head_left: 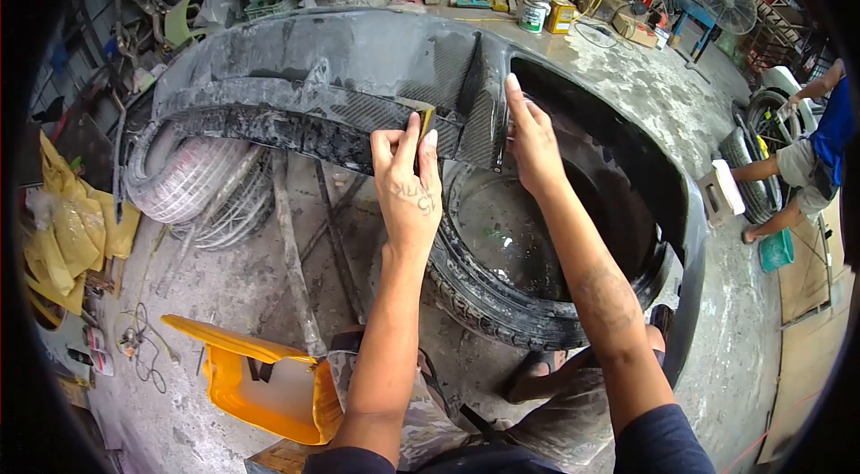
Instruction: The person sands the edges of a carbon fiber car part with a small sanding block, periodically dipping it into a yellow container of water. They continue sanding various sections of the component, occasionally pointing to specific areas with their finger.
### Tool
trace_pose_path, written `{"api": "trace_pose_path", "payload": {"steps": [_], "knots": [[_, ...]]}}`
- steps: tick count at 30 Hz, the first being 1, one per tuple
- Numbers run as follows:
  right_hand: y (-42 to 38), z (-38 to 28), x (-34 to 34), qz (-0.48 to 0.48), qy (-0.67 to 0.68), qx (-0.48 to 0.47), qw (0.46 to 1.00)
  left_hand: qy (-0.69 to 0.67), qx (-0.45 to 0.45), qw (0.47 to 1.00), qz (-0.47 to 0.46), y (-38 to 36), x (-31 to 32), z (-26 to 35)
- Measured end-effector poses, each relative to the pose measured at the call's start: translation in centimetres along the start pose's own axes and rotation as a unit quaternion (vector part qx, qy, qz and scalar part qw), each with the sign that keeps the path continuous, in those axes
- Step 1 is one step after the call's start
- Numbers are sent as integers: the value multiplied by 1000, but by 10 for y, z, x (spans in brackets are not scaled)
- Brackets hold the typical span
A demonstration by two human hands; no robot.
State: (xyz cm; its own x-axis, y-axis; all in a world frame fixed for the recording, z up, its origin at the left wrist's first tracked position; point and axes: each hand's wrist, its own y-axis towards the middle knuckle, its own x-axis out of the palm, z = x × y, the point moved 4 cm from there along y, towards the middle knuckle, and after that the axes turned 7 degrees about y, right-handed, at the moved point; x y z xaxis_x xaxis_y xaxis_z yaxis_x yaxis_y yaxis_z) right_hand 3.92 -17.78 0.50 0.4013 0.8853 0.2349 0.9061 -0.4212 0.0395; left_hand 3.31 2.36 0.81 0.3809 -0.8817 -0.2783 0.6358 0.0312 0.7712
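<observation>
A large dark car bumper (394, 44) with carbon-fibre weave showing spans the middle, its surface wet and smeared with grey residue. In my left hand (408, 174), a small folded piece of sandpaper (426, 121) with a yellowish face is pinched between thumb and fingers, against the bumper's lower ledge. My right hand (536, 147) grips the upright fin beside the bumper's large side opening, one digit stretched along the edge and the others curled. Part of that grip is hidden. Below the bumper's right side lies a black tyre (484, 317).
A yellow plastic bin (269, 393) stands at lower left, near wrapped tyres (202, 178) and metal stand legs (296, 259). Paint cans (533, 15) and a fan (727, 1) are behind. On the right, another person (811, 142) is beside a wheel and a green bucket (777, 250).
</observation>
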Motion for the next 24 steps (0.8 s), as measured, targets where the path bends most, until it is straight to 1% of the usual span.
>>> {"api": "trace_pose_path", "payload": {"steps": [1,2,3,4,6,8,9,11,12,13,14,15,16,17,18,19,20,21,22,23,24], "knots": [[9,5,13,-11,75,-16,997,-8,12,1000,14,0,-1,0],[15,11,25,-23,150,-30,988,-8,8,1000,4,-3,-2,0],[15,10,25,3,98,-77,992,-4,8,1000,-13,-5,-5,1],[17,12,27,-4,109,-77,991,2,7,1000,-28,-6,-7,2],[20,17,28,-4,155,-75,985,36,44,998,-21,-11,-13,17],[21,22,30,-13,202,-51,978,76,107,991,-41,-21,-3,24],[25,26,29,-13,193,-70,979,115,142,981,-66,-20,9,29],[32,33,24,-9,149,-94,984,80,146,984,-64,5,28,27],[20,21,28,-7,200,-114,973,68,150,984,-66,19,36,32],[24,29,28,1,197,-105,975,94,143,984,-48,19,39,36],[30,33,27,3,194,-103,976,116,175,976,-49,12,36,34],[26,27,26,19,168,-119,978,115,178,976,-59,-3,32,33],[29,29,24,40,120,-116,985,113,183,974,-68,-21,25,31],[27,27,25,43,107,-123,986,114,153,979,-67,-30,23,26],[24,26,25,48,90,-129,986,117,160,978,-71,-20,28,32],[27,25,26,51,110,-146,982,119,164,977,-67,-9,31,38],[27,27,22,50,76,-147,985,122,166,976,-65,0,33,41],[27,31,22,41,98,-125,986,117,157,979,-56,3,35,41],[27,30,23,29,117,-110,987,116,146,981,-58,-1,34,41],[22,23,25,40,149,-132,979,104,137,983,-66,-12,30,39],[22,20,24,57,117,-146,981,89,134,985,-71,-28,24,34]]}}
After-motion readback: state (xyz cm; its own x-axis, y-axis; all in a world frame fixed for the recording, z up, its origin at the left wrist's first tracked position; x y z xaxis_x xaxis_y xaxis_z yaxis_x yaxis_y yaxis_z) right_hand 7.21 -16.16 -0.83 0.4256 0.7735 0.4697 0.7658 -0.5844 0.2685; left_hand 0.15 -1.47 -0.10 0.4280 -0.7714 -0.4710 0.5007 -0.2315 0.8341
